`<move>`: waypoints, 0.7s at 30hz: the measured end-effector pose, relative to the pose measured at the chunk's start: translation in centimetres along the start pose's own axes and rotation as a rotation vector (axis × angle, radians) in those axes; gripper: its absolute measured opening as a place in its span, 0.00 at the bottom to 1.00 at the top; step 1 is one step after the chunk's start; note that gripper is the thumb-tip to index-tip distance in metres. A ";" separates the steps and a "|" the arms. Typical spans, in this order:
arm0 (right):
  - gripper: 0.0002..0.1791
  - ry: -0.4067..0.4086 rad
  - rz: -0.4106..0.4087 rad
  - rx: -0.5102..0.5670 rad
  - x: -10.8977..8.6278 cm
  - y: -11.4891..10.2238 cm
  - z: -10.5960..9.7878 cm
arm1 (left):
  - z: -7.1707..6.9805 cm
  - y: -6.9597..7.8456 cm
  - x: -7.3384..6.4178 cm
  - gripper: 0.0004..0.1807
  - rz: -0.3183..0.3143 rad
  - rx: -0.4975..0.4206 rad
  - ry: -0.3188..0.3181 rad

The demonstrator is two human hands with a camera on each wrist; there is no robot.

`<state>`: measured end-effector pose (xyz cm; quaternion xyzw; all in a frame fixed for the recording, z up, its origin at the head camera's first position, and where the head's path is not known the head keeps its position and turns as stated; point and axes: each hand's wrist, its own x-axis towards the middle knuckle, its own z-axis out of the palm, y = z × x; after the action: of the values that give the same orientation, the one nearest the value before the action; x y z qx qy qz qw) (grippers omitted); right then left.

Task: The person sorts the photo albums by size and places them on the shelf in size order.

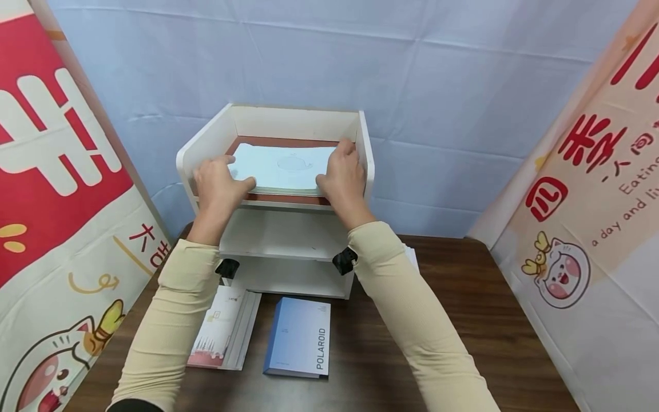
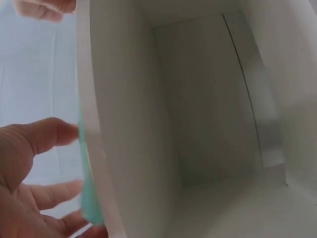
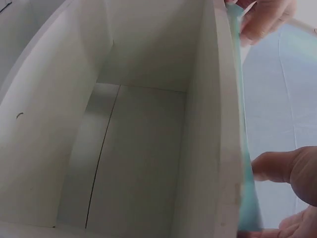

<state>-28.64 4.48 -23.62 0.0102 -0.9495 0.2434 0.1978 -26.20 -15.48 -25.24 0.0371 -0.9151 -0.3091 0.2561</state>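
1. Light-blue paper stack (image 1: 280, 171) lies in the top tier of the white shelf (image 1: 296, 123), over its reddish-brown base (image 1: 288, 198); faint line drawing on top sheet.
2. Left hand (image 1: 218, 183) at the stack's left end: thumb at front edge, other fingers spread round the side, gripping that end.
3. Right hand (image 1: 344, 177) at the right end, near the shelf's side wall: thumb at front corner, other fingers curled toward the back, gripping. Exact fingertip contact underneath: cannot tell.
4. Both wrist views: mostly pale shelf compartments, thin teal stack edge showing beside the board.
5. Blue POLAROID book (image 1: 300, 337) lies on the dark wood table (image 1: 463, 337), in front of the shelf; booklets (image 1: 223, 329) to its left, partly behind the left sleeve (image 1: 170, 315).
6. Pale blue cloth (image 1: 329, 51) behind; printed curtains (image 1: 612, 229) both sides.
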 end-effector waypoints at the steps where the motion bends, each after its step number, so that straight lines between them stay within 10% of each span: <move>1: 0.32 0.018 -0.028 -0.031 -0.1 0.0 -0.1 | 0.0 0.1 0.0 0.29 0.013 0.020 0.009; 11: 0.16 -0.018 -0.070 -0.113 -0.7 -0.2 -0.6 | -0.2 0.8 -0.5 0.22 0.062 0.090 -0.004; 21: 0.22 -0.117 -0.223 -0.139 -5.0 -0.6 -1.3 | -1.2 0.4 -4.3 0.19 0.156 0.099 0.027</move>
<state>-23.45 4.18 -24.26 0.1164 -0.9669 0.1528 0.1681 -21.82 -14.90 -26.11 -0.0173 -0.9259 -0.2423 0.2894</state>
